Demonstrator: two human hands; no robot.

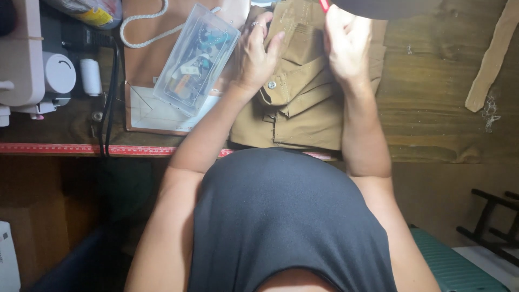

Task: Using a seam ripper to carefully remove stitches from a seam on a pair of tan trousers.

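Head camera looked down on folded tan trousers (303,103) lying on the wooden table (443,92). Left hand (257,57) pressed the cloth flat, seemingly to steady it, while right hand (346,46) pinched a small red tool (324,5) above the waistband.

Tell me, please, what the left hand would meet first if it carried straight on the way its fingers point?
The left hand already rests on the tan garment, fingers pointing away from the body. Straight on, it would probably slide over more tan cloth towards the picture's top edge; depth is unclear.
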